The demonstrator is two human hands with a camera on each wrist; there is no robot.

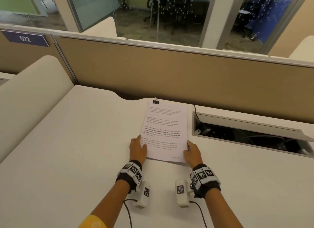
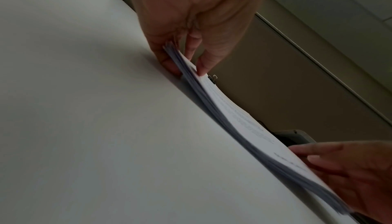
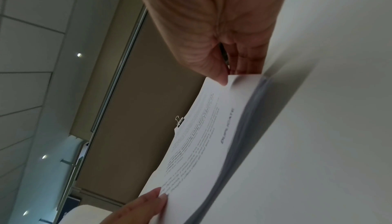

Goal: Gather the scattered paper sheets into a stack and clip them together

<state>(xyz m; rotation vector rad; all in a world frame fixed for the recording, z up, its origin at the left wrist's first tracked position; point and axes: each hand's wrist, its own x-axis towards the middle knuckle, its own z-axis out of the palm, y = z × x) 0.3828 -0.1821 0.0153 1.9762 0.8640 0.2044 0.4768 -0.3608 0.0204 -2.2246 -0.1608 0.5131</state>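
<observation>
A stack of printed paper sheets [image 1: 164, 132] lies lengthwise on the white desk [image 1: 76, 151], with "DUPLICATE" printed at its near right corner. A black binder clip [image 1: 156, 101] grips its far left corner. My left hand [image 1: 138, 148] pinches the stack's near left edge, thumb on top and fingers underneath. My right hand [image 1: 192, 153] pinches the near right edge the same way. The left wrist view shows my left hand [image 2: 185, 68] raising the stack [image 2: 244, 122] slightly off the desk, the clip [image 2: 212, 78] beyond. The right wrist view shows my right hand [image 3: 233, 74], the stack [image 3: 201, 152] and the clip [image 3: 179, 121].
An open cable recess [image 1: 246, 137] with a raised lid is set into the desk just right of the stack, with a black cable [image 1: 195, 109] running into it. A beige partition [image 1: 169, 71] walls the far desk edge. A curved side panel [image 1: 34, 95] stands at the left.
</observation>
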